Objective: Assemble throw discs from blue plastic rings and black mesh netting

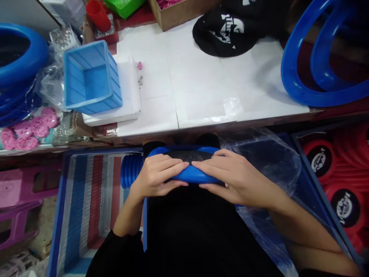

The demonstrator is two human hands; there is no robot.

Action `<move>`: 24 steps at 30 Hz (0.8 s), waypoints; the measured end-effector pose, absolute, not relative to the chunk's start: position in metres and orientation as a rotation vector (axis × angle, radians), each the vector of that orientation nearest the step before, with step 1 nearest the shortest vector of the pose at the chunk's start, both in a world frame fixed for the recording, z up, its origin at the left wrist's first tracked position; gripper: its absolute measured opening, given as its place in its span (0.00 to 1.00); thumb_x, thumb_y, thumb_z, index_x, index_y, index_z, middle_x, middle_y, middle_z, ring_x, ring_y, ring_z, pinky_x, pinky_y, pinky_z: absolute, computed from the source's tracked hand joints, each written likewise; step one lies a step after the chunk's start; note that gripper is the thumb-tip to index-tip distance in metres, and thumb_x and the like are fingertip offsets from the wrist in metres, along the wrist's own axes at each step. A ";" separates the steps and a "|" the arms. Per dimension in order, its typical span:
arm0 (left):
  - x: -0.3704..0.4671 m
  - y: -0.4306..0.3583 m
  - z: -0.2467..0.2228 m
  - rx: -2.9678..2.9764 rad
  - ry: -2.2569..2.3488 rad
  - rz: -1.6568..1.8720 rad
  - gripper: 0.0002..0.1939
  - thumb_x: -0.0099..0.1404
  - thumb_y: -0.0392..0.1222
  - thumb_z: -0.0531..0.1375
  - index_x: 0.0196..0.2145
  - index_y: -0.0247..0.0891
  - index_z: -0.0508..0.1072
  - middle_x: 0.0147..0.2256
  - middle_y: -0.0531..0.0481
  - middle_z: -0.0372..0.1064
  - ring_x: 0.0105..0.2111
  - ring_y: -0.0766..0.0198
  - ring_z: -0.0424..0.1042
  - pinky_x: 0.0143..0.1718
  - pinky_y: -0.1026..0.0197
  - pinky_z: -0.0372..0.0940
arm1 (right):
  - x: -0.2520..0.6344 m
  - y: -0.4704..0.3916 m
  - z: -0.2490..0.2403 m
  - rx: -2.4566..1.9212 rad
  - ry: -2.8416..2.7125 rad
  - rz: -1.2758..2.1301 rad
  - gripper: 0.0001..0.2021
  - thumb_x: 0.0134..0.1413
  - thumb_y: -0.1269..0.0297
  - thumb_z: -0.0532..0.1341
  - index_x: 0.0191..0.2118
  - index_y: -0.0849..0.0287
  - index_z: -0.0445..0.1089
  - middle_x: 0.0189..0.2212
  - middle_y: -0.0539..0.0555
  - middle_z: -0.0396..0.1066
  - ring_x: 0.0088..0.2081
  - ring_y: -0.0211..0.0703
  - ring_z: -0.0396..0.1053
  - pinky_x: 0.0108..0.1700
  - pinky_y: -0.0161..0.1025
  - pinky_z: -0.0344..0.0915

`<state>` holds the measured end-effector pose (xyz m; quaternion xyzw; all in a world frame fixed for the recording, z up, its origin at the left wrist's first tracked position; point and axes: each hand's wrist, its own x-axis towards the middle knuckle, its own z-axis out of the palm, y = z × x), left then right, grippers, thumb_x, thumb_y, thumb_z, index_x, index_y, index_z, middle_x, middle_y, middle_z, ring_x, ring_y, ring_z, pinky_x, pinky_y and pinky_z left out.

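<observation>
Over my lap is a flying disc with a blue rim and a black centre [192, 176], tilted so its face shows only as a narrow strip. My left hand [161, 174] grips its left side, fingers wrapped on the rim and thumb along the near edge. On the right side my right hand [230, 175] has hold of the same rim. Both thumb tips nearly meet at the middle. Just beside my left wrist, a stack of blue rings [132, 171] sits in a crate. Black fabric pieces with white print [223, 32] lie at the back of the table.
Loose blue rings [296, 82] rest at the table's right. A light blue bin [92, 77] stands on the left, near pink pieces [29, 129] and more blue rings [23, 77]. Red discs [344, 209] fill a crate at right. A striped-lined crate [62, 215] and pink stools [20, 188] are lower left.
</observation>
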<state>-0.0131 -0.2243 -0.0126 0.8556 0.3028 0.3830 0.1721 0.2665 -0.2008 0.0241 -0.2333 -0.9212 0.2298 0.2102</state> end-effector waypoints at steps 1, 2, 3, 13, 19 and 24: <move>-0.014 -0.223 -0.013 2.415 0.858 1.090 0.23 0.71 0.51 0.69 0.57 0.36 0.77 0.42 0.40 0.84 0.36 0.55 0.82 0.37 0.55 0.74 | 0.263 -0.203 0.024 -0.650 -2.561 0.576 0.16 0.74 0.61 0.61 0.59 0.64 0.73 0.51 0.62 0.83 0.41 0.50 0.80 0.51 0.52 0.71; -0.016 -0.222 -0.014 2.391 0.848 1.096 0.22 0.71 0.51 0.69 0.57 0.37 0.77 0.42 0.40 0.84 0.36 0.55 0.83 0.38 0.54 0.74 | 0.259 -0.205 0.024 -0.650 -2.562 0.520 0.17 0.74 0.60 0.60 0.59 0.65 0.74 0.49 0.62 0.84 0.40 0.50 0.80 0.51 0.53 0.71; -0.018 -0.221 -0.015 2.359 0.829 1.105 0.22 0.72 0.51 0.68 0.57 0.37 0.78 0.42 0.40 0.84 0.37 0.55 0.83 0.39 0.54 0.74 | 0.257 -0.206 0.026 -0.651 -2.568 0.478 0.17 0.75 0.59 0.60 0.59 0.65 0.74 0.46 0.62 0.84 0.39 0.50 0.80 0.50 0.53 0.71; -0.046 -0.221 -0.020 2.140 0.895 1.087 0.24 0.72 0.54 0.68 0.60 0.41 0.77 0.47 0.38 0.83 0.47 0.50 0.82 0.49 0.47 0.75 | 0.283 -0.176 0.042 -0.786 -2.650 0.959 0.22 0.69 0.52 0.67 0.60 0.59 0.74 0.52 0.62 0.81 0.49 0.53 0.81 0.49 0.46 0.76; -0.010 -0.229 0.001 2.354 0.998 0.722 0.27 0.75 0.57 0.63 0.64 0.38 0.73 0.49 0.38 0.82 0.47 0.52 0.83 0.48 0.52 0.76 | 0.278 -0.180 0.028 -0.779 -2.593 1.087 0.22 0.68 0.55 0.67 0.63 0.56 0.74 0.53 0.61 0.81 0.51 0.54 0.81 0.53 0.47 0.77; -0.013 -0.223 0.000 2.260 0.905 0.811 0.25 0.74 0.54 0.66 0.62 0.38 0.75 0.48 0.40 0.84 0.45 0.53 0.84 0.48 0.55 0.77 | 0.293 -0.175 0.031 -0.755 -2.566 1.285 0.27 0.68 0.48 0.66 0.66 0.55 0.73 0.55 0.61 0.81 0.50 0.54 0.81 0.51 0.45 0.78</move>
